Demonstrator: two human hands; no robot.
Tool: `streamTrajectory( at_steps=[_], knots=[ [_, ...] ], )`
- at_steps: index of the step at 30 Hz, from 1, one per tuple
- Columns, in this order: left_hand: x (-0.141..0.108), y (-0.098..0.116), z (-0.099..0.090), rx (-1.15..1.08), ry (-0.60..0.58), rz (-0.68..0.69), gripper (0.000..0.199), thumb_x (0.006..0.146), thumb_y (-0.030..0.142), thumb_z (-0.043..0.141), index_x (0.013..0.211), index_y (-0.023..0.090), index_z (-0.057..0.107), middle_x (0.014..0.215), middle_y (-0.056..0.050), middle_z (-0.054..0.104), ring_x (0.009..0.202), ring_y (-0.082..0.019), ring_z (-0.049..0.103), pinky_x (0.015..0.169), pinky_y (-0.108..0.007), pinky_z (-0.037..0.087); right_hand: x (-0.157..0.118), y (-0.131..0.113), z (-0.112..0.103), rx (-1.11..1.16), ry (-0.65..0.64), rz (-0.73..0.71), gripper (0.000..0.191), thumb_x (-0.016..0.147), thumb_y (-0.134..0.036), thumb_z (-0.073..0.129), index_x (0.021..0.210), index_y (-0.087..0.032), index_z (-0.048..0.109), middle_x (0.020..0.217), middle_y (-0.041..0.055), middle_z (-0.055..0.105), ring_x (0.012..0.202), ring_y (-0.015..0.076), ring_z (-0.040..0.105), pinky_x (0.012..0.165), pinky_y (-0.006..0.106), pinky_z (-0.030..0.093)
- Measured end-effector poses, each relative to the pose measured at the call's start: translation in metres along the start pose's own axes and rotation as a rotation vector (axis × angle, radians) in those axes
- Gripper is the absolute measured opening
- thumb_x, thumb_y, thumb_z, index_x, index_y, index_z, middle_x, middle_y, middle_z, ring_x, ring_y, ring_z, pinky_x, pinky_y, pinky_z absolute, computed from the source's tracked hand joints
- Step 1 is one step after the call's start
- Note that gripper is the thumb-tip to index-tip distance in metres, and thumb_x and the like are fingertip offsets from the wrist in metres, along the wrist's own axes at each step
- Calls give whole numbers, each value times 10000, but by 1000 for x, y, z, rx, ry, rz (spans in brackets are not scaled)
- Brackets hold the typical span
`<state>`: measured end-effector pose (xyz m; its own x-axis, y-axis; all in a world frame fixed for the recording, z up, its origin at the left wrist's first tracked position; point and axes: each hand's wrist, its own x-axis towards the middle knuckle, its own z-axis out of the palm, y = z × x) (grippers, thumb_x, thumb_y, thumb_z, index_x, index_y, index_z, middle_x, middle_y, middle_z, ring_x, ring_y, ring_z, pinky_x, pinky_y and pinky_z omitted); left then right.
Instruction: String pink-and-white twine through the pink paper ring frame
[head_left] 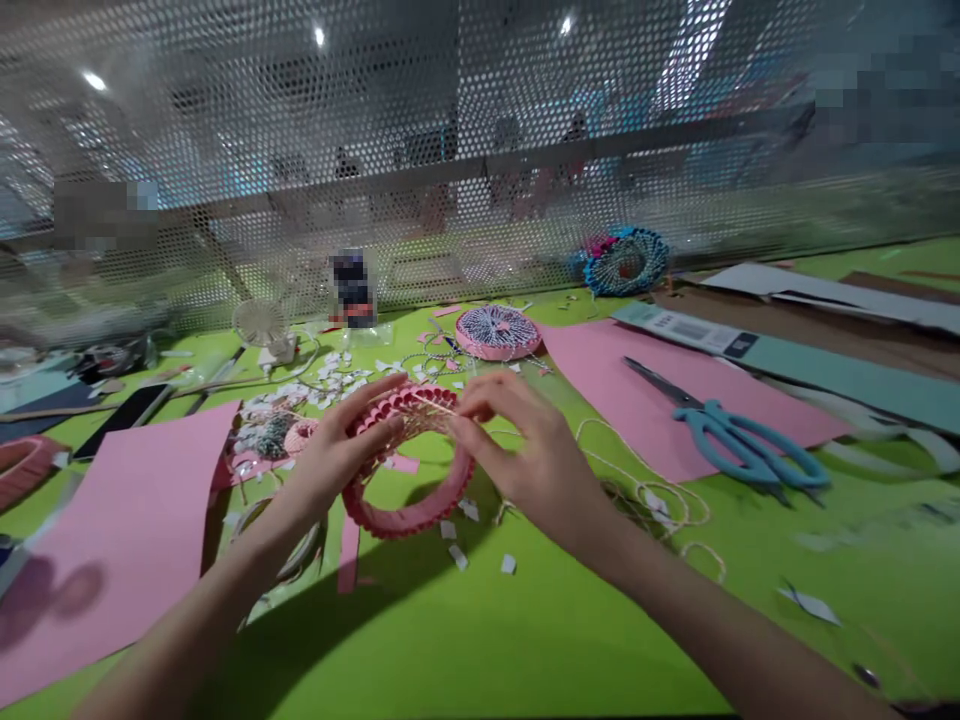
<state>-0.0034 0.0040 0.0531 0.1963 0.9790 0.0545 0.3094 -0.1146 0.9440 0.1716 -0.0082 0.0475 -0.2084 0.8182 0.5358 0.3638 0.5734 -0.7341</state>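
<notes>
Head view: my left hand point(337, 455) and right hand point(536, 455) pinch the top of the pink paper ring point(409, 512), just above the green desk point(570, 630). It looks light and easy to crush, so I should hold its edge softly.

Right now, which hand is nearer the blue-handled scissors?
The right hand is nearer, a little to the left of the blue-handled scissors and not touching them. The left hand is farther away, on the far side of the pleated pink paper ring.
</notes>
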Motion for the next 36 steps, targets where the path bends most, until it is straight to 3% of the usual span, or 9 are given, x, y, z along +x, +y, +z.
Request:
streamTrajectory(
  at_steps=[3,6,11,14,17,20,26,31,36],
  knots=[
    [11,-13,-11,35,65,7,473,699,352,556,1155,272,459,1186,-35,490,991,-230,497,813,-329,420,-9,-13,-22,349,-3,99,126,774,-218,416,656,-224,460,841,11,571,859,166,526,732,345,415],
    [20,-21,-22,50,144,-29,523,681,362,561,1180,269,431,1107,-43,540,858,-207,548,706,-305,455,-21,-18,-52,697,28,248,170,756,-278,415,589,-246,419,456,-49,460,435,129,481,516,313,437],
    [20,-15,-29,139,231,3,558,659,359,590,1185,285,420,807,-10,609,684,-161,555,606,-257,446,-40,4,-81,617,68,408,217,730,-331,485,539,-252,419,344,-78,231,285,77,224,324,244,305],
    [13,-8,-24,205,212,30,502,675,353,581,1156,299,448,710,5,584,605,-144,537,549,-244,439,-45,13,-73,434,28,479,122,742,-356,480,672,-256,485,433,-51,372,343,88,348,302,217,297],
    [6,-2,-15,192,165,38,465,690,365,571,1137,305,458,788,-1,599,696,-162,557,600,-256,457,-39,9,-54,166,-63,433,135,740,-344,502,816,-236,532,663,5,546,565,122,528,462,237,437],
    [-2,3,-4,147,95,36,462,706,370,558,1148,302,443,1006,-16,583,863,-196,551,721,-293,463,-27,0,-33,-24,-124,244,129,773,-285,472,834,-213,560,829,38,573,734,151,545,629,288,454],
    [-17,7,19,56,-1,113,431,728,314,552,1144,270,448,1233,-9,448,1134,-207,393,908,-289,390,-15,-3,1,-251,-51,30,137,775,-260,474,809,-164,566,778,55,564,726,179,514,637,322,408],
    [-22,2,24,13,-45,137,465,733,293,552,1175,287,408,1267,0,406,1177,-193,337,968,-302,329,-17,-1,6,-180,1,44,117,787,-204,430,729,-178,529,777,48,512,773,169,490,674,308,397],
    [-17,-7,22,-76,-103,99,452,796,363,448,1229,330,325,1331,20,304,1203,-211,289,935,-337,362,-16,17,2,26,-54,175,103,777,-260,429,708,-202,480,1077,63,447,1048,211,396,829,374,338]
  ],
)
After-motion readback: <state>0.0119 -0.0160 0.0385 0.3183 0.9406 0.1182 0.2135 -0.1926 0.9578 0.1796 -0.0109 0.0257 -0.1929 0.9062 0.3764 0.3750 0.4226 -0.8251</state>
